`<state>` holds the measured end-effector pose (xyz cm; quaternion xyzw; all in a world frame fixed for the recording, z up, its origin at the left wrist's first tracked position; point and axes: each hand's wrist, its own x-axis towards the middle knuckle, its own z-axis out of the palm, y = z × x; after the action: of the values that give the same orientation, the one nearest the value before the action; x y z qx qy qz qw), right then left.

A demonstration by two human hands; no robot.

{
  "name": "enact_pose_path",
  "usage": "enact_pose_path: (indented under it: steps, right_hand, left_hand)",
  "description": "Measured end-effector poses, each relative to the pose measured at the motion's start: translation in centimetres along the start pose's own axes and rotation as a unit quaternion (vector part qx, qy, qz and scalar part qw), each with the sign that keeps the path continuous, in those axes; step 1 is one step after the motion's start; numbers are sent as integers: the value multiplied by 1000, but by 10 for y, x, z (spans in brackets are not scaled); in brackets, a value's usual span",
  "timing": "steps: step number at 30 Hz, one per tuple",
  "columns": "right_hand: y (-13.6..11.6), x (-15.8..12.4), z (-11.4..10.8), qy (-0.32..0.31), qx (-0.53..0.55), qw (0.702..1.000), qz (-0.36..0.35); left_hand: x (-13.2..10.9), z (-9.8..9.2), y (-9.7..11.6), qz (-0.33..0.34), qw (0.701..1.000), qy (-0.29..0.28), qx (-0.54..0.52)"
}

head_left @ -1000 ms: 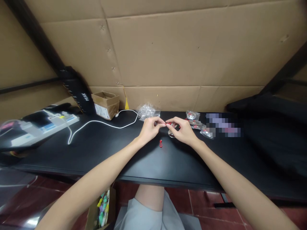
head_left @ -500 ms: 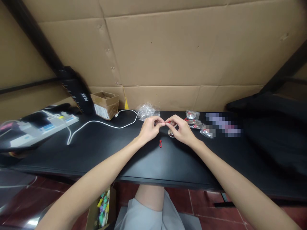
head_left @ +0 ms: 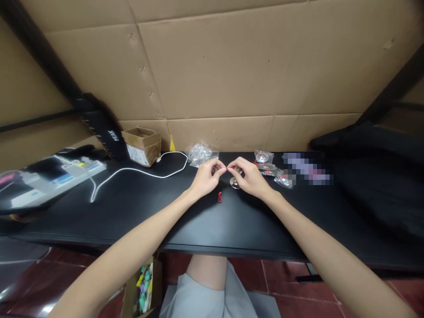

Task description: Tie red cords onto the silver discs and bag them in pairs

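My left hand (head_left: 209, 176) and my right hand (head_left: 245, 176) meet fingertip to fingertip above the black table (head_left: 205, 225). Both are closed in a pinch on a thin red cord, of which only small bits show between the fingers. A shiny round metal disc (head_left: 235, 183) lies under my right hand, partly hidden by it. Nearer to me, a small looped red cord (head_left: 220, 197) rests on the table. Behind my left hand sits a heap of clear plastic bags (head_left: 201, 153).
Right of my hands lie several bagged metal discs with red cords (head_left: 285, 179). A small cardboard box (head_left: 142, 145), a white cable (head_left: 132, 170) and a power strip (head_left: 62, 181) are at the left. Dark fabric (head_left: 374, 185) covers the right side. Cardboard (head_left: 245, 79) walls the back.
The view has shifted slightly. Both hands keep their pinch at nearly the same place, and the things on the table have not visibly moved.
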<state>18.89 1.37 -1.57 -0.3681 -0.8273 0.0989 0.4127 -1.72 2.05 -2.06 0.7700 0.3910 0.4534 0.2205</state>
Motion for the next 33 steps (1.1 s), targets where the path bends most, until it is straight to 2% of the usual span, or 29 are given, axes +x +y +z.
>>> enact_pose_path:
  steps: [2,5,8,12,15,18,27,33]
  right_hand:
    - [5,1,-4,37,-20,999,9]
    - [17,3,-12,126,-44,990,44]
    - [30,3,-15,156,-67,983,71]
    - [36,2,-11,143,-69,983,90]
    - [36,1,-9,135,-67,983,104]
    - [37,1,-6,142,-64,980,126]
    - [40,0,10,134,-51,974,176]
    - [53,-6,6,62,-105,975,184]
  left_hand:
    - [0,-1,-3,4,1000,4,14]
    - [2,-1,-10,22,998,2,62]
    - [10,4,-17,71,988,-44,132]
    - [30,18,-26,154,960,-118,200]
    - [43,27,-33,172,953,-146,205]
    - [45,29,-38,178,945,-177,210]
    - [27,25,-31,137,948,-166,236]
    - [26,22,-33,146,957,-157,193]
